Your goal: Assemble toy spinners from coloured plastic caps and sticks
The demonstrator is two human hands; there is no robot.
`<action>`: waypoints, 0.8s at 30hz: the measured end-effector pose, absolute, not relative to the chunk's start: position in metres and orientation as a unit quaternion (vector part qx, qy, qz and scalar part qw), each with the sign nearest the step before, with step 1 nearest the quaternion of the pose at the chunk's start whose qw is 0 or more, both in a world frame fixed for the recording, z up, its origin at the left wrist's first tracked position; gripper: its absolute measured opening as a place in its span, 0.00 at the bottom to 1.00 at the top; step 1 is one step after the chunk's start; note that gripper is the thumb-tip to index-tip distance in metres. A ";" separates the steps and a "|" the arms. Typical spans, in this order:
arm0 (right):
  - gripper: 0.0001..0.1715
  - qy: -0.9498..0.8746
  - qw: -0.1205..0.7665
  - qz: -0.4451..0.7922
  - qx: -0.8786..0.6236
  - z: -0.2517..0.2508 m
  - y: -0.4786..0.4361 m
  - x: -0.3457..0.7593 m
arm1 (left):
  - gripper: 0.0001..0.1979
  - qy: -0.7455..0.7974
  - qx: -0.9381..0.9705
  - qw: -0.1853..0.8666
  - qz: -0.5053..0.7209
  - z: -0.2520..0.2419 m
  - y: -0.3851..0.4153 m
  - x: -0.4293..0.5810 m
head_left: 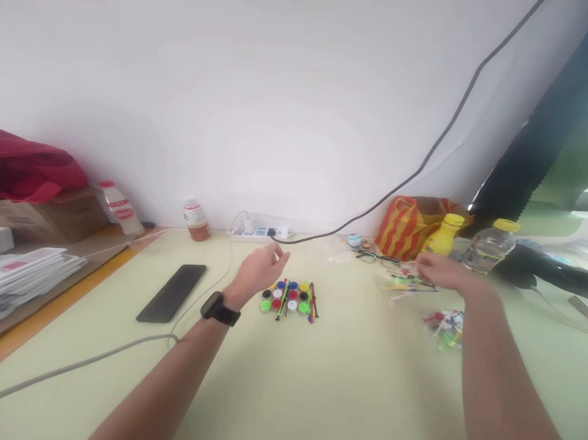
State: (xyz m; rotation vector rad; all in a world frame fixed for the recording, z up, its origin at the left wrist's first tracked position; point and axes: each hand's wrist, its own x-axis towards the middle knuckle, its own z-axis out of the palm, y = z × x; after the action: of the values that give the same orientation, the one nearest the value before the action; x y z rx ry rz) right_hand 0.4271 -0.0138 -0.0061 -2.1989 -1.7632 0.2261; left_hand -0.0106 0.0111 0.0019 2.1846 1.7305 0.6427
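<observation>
At the thin strips [414, 288], separate pieces singly; whether the right hand [440, 271] or left hand [257, 271] has a closed grip cannot be told.

Small round discs [292, 295], multicoloured, two gridded blocks, thin coloured sticks [313, 304] lying lengthwise between and right of blocks, blurred thin pieces [413, 287] farther right, mixed colourful bits [445, 327] bagged nearer.
</observation>
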 end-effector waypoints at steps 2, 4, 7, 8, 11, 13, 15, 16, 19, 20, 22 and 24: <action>0.10 -0.648 0.133 0.174 -0.729 0.005 -0.016 0.408 | 0.19 0.593 0.761 0.148 0.219 0.001 0.009 -0.008; 0.10 -0.676 0.120 0.234 -0.689 0.018 -0.021 0.386 | 0.18 0.584 0.767 0.153 0.218 0.000 0.008 -0.005; 0.12 -0.705 0.114 0.248 -0.655 0.039 -0.031 0.359 | 0.17 0.567 0.779 0.158 0.215 -0.002 0.005 0.000; 0.12 -0.711 0.113 0.246 -0.649 0.044 -0.035 0.353 | 0.17 0.562 0.783 0.159 0.214 -0.003 0.004 0.001; 0.12 -0.720 0.121 0.225 -0.645 0.056 -0.041 0.344 | 0.17 0.552 0.789 0.160 0.218 -0.004 0.001 0.005; 0.13 -0.721 0.125 0.208 -0.650 0.058 -0.042 0.343 | 0.16 0.545 0.793 0.157 0.223 -0.004 -0.001 0.008; 0.13 -0.723 0.125 0.201 -0.649 0.059 -0.042 0.342 | 0.16 0.538 0.797 0.152 0.229 -0.004 -0.002 0.011; 0.13 -0.725 0.123 0.201 -0.647 0.058 -0.041 0.341 | 0.16 0.535 0.798 0.150 0.232 -0.004 -0.003 0.012; 0.12 -0.731 0.118 0.204 -0.640 0.059 -0.041 0.339 | 0.14 0.528 0.800 0.152 0.241 -0.004 -0.005 0.017; 0.12 -0.732 0.116 0.201 -0.641 0.060 -0.041 0.338 | 0.14 0.525 0.801 0.155 0.245 -0.004 -0.006 0.018; 0.12 -0.730 0.116 0.191 -0.646 0.061 -0.042 0.337 | 0.13 0.516 0.802 0.161 0.255 -0.004 -0.008 0.021; 0.11 -0.728 0.115 0.170 -0.654 0.062 -0.043 0.334 | 0.12 0.509 0.799 0.160 0.279 -0.004 -0.010 0.025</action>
State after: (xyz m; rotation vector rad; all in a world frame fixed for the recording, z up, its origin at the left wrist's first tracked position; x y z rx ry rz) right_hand 0.3342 -0.0429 0.0621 -1.9174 -2.1329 0.4968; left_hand 0.0247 -0.0099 -0.0045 2.2812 1.4526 0.7963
